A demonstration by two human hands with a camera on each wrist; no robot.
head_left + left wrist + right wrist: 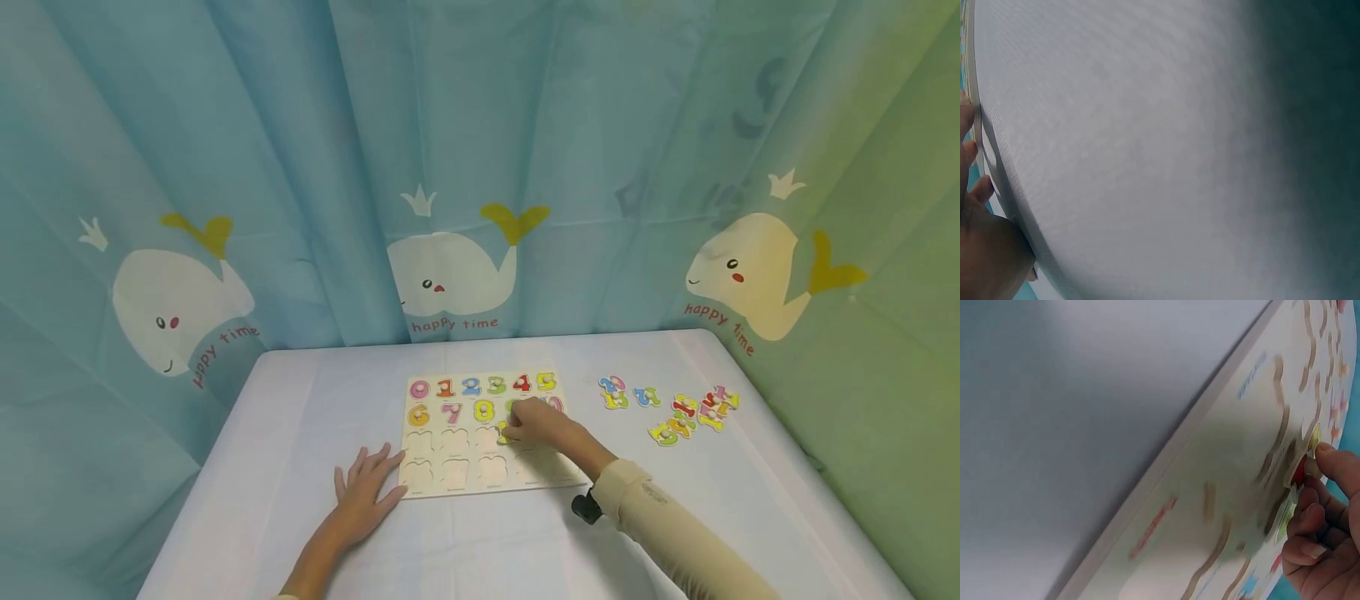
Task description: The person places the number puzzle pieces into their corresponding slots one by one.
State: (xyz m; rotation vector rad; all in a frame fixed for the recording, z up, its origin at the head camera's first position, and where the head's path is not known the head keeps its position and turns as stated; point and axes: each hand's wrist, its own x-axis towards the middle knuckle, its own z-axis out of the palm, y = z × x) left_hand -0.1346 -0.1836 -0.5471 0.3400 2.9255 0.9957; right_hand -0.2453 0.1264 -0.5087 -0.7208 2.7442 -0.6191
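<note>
A wooden number board (558, 473) lies on the table, with coloured numbers in its top two rows and recesses showing in its lower rows. My right hand (538, 423) is over the board's right half and pinches a small knobbed piece (504, 433) that looks yellow. From the right wrist view, thumb and finger of the right hand (1329, 519) hold its knob, with yellow and red (1299, 472) surfaces beside them. My left hand (362, 493) lies with fingers spread, fingertips touching the board's left edge; the left wrist view shows part of this hand (991, 256).
Several loose number pieces lie right of the board, among them a blue and yellow piece (647, 397), a green and yellow one (663, 433) and an overlapping cluster (718, 407). A curtain (450, 108) with whale prints hangs behind the white table (315, 400).
</note>
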